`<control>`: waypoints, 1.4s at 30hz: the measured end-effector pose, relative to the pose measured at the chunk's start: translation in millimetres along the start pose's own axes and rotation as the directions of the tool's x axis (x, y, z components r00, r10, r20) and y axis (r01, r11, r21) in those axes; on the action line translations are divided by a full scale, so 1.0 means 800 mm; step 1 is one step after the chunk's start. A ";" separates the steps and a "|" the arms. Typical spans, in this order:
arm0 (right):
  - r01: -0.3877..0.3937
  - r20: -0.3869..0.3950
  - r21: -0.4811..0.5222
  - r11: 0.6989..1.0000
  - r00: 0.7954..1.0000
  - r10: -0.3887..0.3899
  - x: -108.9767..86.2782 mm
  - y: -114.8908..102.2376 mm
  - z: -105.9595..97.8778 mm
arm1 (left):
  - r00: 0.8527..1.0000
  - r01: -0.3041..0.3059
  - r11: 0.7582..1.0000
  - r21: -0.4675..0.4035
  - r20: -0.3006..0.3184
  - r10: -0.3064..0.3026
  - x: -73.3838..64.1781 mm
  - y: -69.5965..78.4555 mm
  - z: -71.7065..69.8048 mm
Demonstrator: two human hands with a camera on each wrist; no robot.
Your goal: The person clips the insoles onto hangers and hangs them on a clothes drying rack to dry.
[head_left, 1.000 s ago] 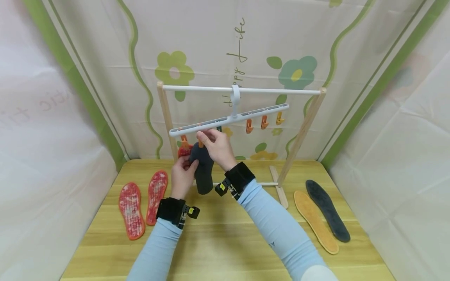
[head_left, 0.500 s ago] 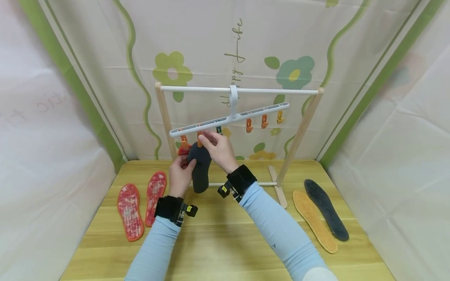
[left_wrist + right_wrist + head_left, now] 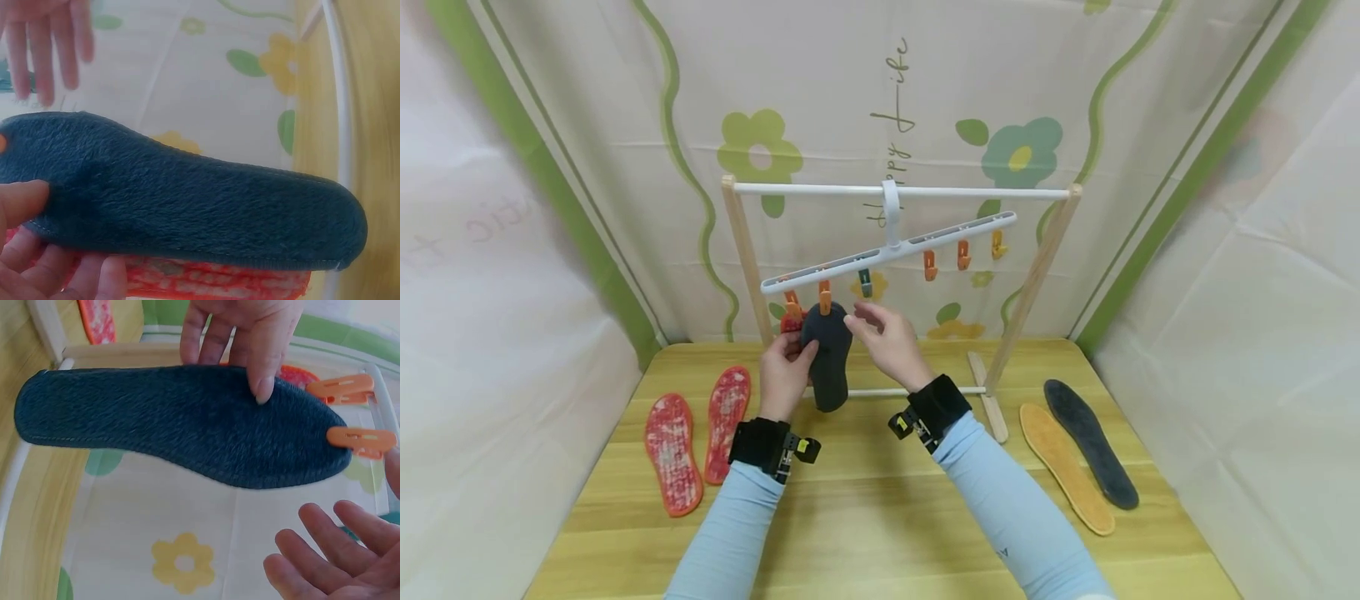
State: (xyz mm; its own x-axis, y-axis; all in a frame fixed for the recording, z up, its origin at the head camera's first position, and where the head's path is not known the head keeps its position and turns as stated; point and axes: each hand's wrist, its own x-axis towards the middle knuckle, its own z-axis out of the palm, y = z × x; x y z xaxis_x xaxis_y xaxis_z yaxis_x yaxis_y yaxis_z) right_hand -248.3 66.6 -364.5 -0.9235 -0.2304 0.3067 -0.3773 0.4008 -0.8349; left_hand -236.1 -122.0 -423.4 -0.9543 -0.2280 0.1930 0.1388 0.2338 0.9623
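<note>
My left hand (image 3: 782, 382) pinches the side edge of a dark fuzzy insole (image 3: 830, 371), thumb on its face and fingers behind. An orange clip (image 3: 825, 297) grips the insole's wide upper end in the head and right wrist views. The clip hangs from a white clip hanger (image 3: 891, 252), which tilts down to the left. My right hand (image 3: 891, 346) is apart from the insole, just to its right, with fingers loosely extended and nothing in them. A red patterned insole (image 3: 212, 275), mostly hidden behind the dark one, hangs from another orange clip (image 3: 342, 387).
The hanger hooks over the white rod (image 3: 977, 193) of a wooden-legged rack. Several free clips hang to the right, one being dark green (image 3: 866, 282). Two red insoles (image 3: 673, 454) lie at the table's left. A yellow insole (image 3: 1066, 468) and a dark insole (image 3: 1092, 443) lie right.
My right hand has let go of the orange clip and moved down and right. The clip now stays on the dark insole by itself. My left hand keeps its pinch.
</note>
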 end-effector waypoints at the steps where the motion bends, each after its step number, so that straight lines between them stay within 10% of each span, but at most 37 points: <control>1: -0.003 0.002 -0.003 1.000 1.000 0.003 -0.003 0.003 -0.003 | 1.000 -0.005 1.000 0.005 -0.001 0.005 0.000 0.000 0.001; 27: -0.076 -0.050 -0.062 0.995 0.996 0.073 -0.081 0.067 -0.067 | 1.000 0.007 1.000 0.029 0.011 -0.008 -0.009 0.002 0.004; 42: -0.166 -0.091 -0.058 0.984 0.983 0.161 -0.144 0.112 -0.103 | 0.999 0.028 0.998 0.062 0.031 -0.030 -0.048 -0.010 -0.027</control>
State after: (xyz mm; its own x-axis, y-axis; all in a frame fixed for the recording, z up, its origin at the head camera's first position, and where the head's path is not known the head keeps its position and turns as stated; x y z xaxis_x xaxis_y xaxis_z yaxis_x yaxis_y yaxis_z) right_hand -181.4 202.3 -437.1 -0.9745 -0.0814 0.2090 -0.2219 0.4839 -0.8465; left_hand -194.6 -135.7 -434.1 -0.9658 -0.2055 0.1584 0.0956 0.2858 0.9535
